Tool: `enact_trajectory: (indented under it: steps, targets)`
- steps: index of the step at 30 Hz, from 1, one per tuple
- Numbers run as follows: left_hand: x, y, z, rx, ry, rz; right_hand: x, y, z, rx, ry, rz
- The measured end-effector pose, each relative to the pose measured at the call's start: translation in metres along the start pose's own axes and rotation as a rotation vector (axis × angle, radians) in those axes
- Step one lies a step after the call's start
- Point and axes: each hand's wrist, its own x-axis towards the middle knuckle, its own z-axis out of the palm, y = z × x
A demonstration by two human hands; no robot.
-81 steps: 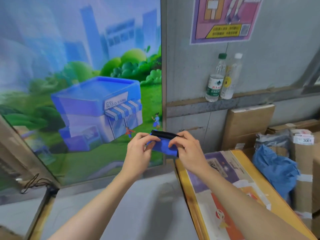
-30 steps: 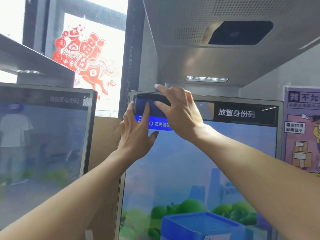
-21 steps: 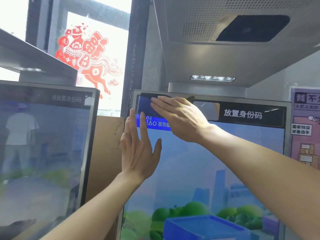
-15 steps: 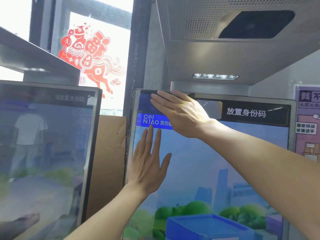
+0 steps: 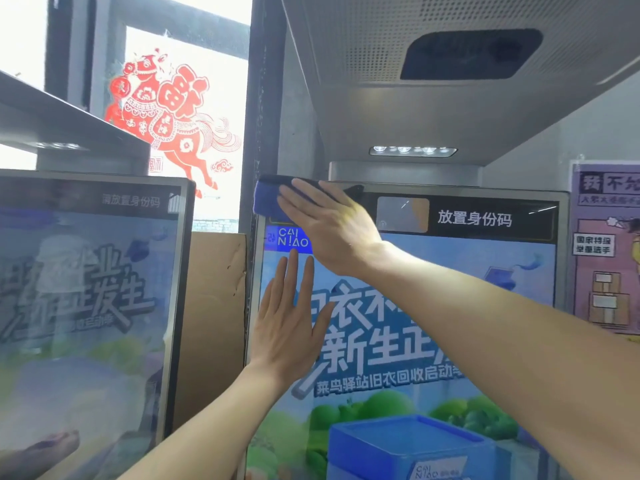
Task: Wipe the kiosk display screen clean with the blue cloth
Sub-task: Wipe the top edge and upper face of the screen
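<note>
Forearms are seen nearest, reaching up from the bottom edge. The left hand (image 5: 289, 320) is held flat with fingers straight and close together, laid against or just before the glass; contact cannot be told. Above it, the right hand (image 5: 329, 225) is spread flat, its straight fingers pressed onto the blue cloth (image 5: 268, 200). The cloth is pinned at the top left corner of the kiosk display screen (image 5: 433, 323), overlapping the frame edge; it is seen as a folded pad of deep blue, nubbly fabric with a dark band along its upper edge, mostly hidden under the fingers. The screen is a tall, glossy panel in a thin grey metal frame, with a black strip of white characters across the top and a bright picture of sky, green bushes and a blue box below. A second screen (image 5: 86, 306) of like shape is stood to the left, dimmer and reflective, with brown cardboard (image 5: 211, 323) between the two. A grey perforated metal hood (image 5: 381, 64) with a row of small lights (image 5: 412, 150) is hung overhead. Farther back, a red paper-cut horse (image 5: 169, 116) is stuck on a bright window, and a purple poster (image 5: 606, 254) is fixed to the right wall.
</note>
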Motion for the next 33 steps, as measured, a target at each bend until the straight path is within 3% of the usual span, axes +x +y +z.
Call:
enact_trajectory:
  steps: [9,13,22,33]
  targets:
    - [0.001,0.002,-0.003,-0.005,-0.014,-0.009,-0.009,0.001,-0.005,-0.029,-0.072,-0.150]
    - [0.001,0.000,-0.004,0.034,-0.031,-0.002,-0.002,0.017,-0.010,-0.108,-0.046,-0.112]
    - [0.001,0.001,-0.008,0.074,-0.082,-0.013,-0.007,0.019,-0.008,-0.014,0.000,-0.016]
    - [0.003,0.007,-0.007,0.123,-0.101,-0.078,-0.047,0.008,0.006,0.006,-0.055,-0.124]
